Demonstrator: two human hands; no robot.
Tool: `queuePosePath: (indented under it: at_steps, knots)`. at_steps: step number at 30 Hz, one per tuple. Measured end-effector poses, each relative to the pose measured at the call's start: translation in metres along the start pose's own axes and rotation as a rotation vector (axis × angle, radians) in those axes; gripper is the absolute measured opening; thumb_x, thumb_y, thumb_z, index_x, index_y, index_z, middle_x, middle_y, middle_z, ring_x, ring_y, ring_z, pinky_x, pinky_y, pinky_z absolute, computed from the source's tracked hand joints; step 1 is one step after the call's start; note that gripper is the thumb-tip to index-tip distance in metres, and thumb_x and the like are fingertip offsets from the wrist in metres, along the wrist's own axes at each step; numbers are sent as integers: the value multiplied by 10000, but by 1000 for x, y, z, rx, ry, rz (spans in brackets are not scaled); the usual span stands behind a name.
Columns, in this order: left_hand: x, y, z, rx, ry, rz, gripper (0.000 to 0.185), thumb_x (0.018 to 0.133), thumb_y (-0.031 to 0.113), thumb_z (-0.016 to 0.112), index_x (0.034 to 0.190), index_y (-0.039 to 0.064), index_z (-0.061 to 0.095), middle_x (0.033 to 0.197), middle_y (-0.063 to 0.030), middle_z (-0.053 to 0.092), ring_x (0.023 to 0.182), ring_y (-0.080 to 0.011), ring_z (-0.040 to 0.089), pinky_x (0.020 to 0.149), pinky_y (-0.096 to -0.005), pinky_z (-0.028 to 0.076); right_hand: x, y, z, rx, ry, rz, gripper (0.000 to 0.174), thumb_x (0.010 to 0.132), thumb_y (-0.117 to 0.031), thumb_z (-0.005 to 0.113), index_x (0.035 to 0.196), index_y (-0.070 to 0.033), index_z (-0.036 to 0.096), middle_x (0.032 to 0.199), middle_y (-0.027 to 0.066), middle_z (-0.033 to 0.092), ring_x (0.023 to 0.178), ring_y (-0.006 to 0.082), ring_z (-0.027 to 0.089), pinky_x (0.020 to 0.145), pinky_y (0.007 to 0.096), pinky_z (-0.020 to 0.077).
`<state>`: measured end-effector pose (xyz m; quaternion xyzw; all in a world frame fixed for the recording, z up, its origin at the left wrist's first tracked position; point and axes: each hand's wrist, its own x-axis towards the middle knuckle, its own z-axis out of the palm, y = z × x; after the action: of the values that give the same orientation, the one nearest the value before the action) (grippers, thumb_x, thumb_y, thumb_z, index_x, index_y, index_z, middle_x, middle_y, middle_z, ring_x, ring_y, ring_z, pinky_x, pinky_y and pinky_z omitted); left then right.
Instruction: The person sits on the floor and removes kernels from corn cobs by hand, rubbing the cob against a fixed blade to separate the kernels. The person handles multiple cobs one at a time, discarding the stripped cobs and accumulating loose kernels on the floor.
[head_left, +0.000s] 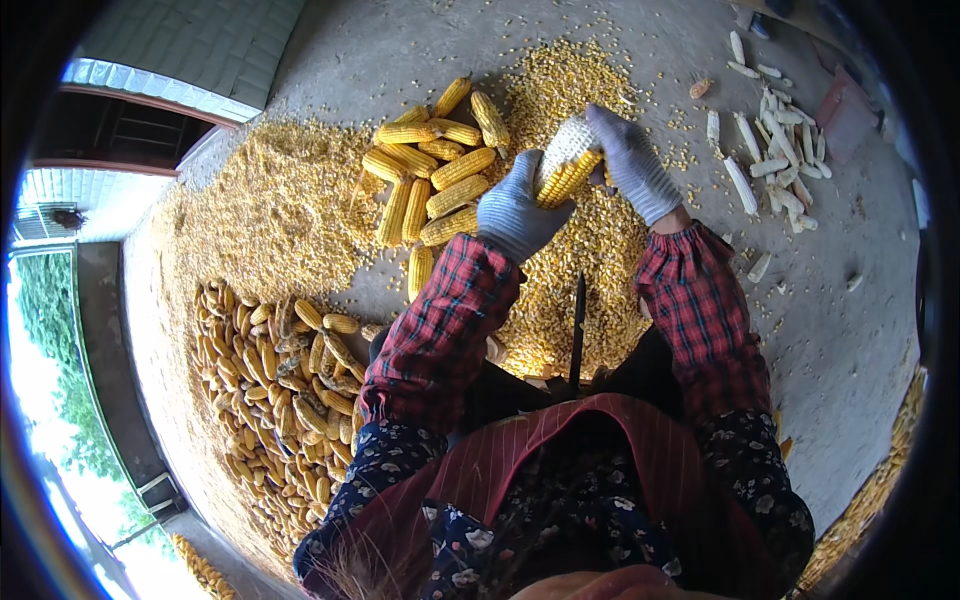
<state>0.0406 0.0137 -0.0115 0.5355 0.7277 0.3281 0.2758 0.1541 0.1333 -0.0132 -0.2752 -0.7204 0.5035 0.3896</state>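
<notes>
A partly shelled ear of corn (568, 178) is held up between both gloved hands. Its upper side is bare and white, while rows of yellow kernels remain on the lower side. My left hand (519, 208) grips the near left end, thumb along its side. At the far right end, my right hand (631, 159) has hold of it, its fingers partly hidden behind the ear. Below the hands spreads a heap of loose kernels (555, 300). A narrow dark bar (577, 330) rises in front of my lap, apart from both hands.
Several whole ears (450, 161) lie piled left of the hands. A larger heap of ears (277, 397) is farther left, below a broad spread of kernels (270, 202). Stripped white cobs (784, 142) are scattered on the concrete floor (840, 277) at right.
</notes>
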Motion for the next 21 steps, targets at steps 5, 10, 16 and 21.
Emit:
queuePosePath:
  at_steps: [5, 10, 16, 21]
  knots:
    - [-2, -21, 28, -574, 22, 78, 535, 645, 144, 719, 1073, 43, 415, 929, -112, 580, 863, -163, 572, 738, -292, 466, -5, -6, 11, 155, 149, 501, 410, 867, -418, 429, 728, -46, 533, 524, 30, 490, 396, 113, 460, 347, 268, 370]
    - [4, -20, 18, -438, -5, 111, 574, 640, 76, 720, 1114, 46, 397, 986, -74, 548, 896, -164, 544, 767, -291, 452, -3, -11, 8, 314, 157, 550, 431, 851, -459, 433, 687, -69, 516, 498, 13, 478, 358, 86, 433, 308, 233, 319]
    - [4, -15, -2, 138, 126, 213, 557, 618, 166, 738, 1077, 48, 446, 903, -132, 585, 834, -226, 592, 725, -320, 480, -4, -17, -1, 40, -118, 552, 537, 813, -568, 399, 772, -54, 549, 540, 4, 485, 393, 86, 463, 344, 218, 358]
    - [4, -32, 19, -211, 120, 183, 542, 622, 152, 725, 1087, 61, 461, 926, -135, 585, 878, -245, 588, 751, -318, 468, -9, -7, 13, 262, 85, 586, 419, 838, -456, 430, 746, -60, 532, 529, -6, 454, 366, 89, 396, 329, 232, 326]
